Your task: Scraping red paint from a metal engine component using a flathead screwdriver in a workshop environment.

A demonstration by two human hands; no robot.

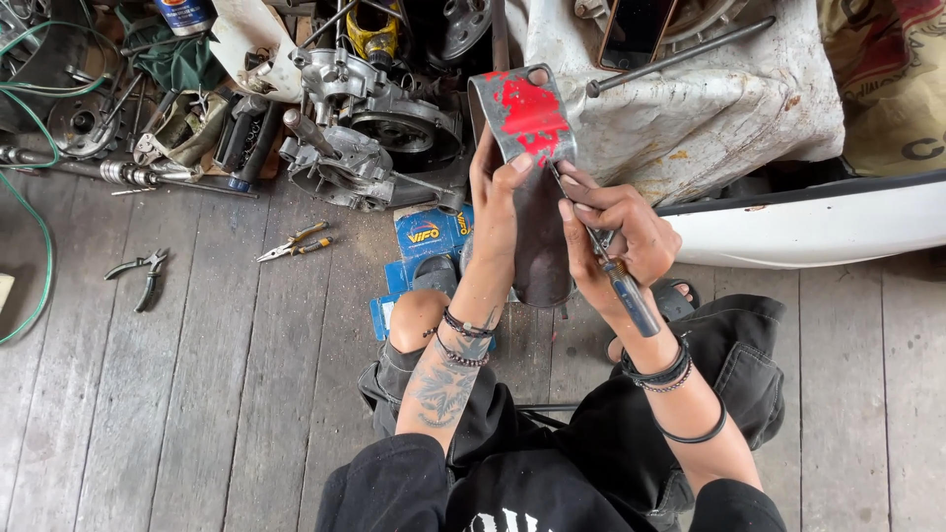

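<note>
My left hand (496, 202) grips a curved grey metal panel (525, 123) patched with red paint, holding it upright by its left edge over my lap. In my right hand (621, 232) is a screwdriver (623, 281) with a blue and clear handle. Its thin shaft points up and left, and the tip touches the panel's lower right edge just under the red patch. Both wrists carry dark bead and cord bracelets.
An engine casing (365, 128) and loose metal parts lie on the wooden plank floor ahead. Black pliers (143, 271) and yellow-handled pliers (296, 241) rest at the left. A blue box (426, 236) sits by my knee. A white vehicle body panel (808, 222) is at the right.
</note>
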